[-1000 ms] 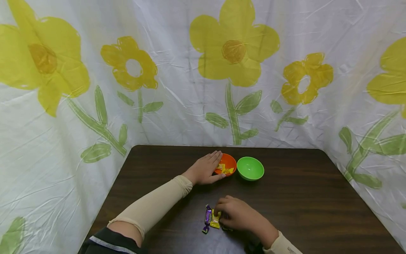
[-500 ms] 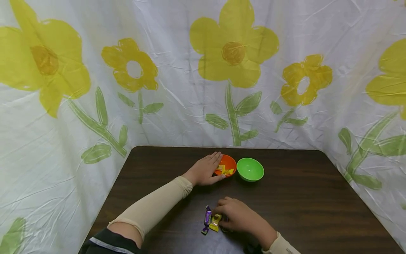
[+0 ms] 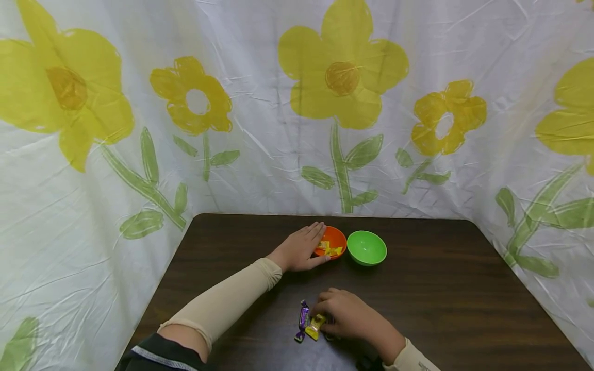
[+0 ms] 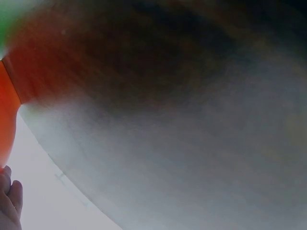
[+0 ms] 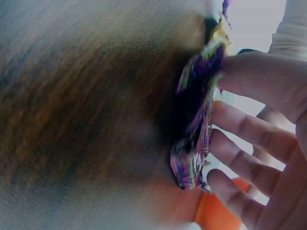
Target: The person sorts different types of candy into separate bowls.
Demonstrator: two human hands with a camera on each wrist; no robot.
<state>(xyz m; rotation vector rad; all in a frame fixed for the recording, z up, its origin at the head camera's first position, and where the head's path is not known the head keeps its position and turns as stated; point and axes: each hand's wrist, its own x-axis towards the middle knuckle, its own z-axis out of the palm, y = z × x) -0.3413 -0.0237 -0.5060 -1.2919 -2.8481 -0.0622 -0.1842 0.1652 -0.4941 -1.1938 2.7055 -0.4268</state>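
Observation:
My left hand [image 3: 301, 249] rests against the left side of the orange bowl [image 3: 337, 238], fingers straight along its side and thumb by its front rim. Several yellow-wrapped candies [image 3: 332, 251] lie inside that bowl. Nearer the body, my right hand [image 3: 349, 313] has its fingers curled down and pinches a yellow-wrapped candy [image 3: 315, 327] between index finger and thumb. A purple-wrapped candy [image 3: 303, 317] lies just left of it. In the right wrist view, a dark purple and green candy wrapper [image 5: 194, 158] sits close in front of the fingers; the palm covers it from above.
A green bowl [image 3: 366, 247] stands right beside the orange one, with nothing in it. Both are near the back of the dark wooden table [image 3: 441, 288]. Behind hangs a white curtain [image 3: 260, 170] printed with yellow flowers.
The yellow candy at my right fingertips has turned, its top tilting right. My left hand and both bowls keep their places.

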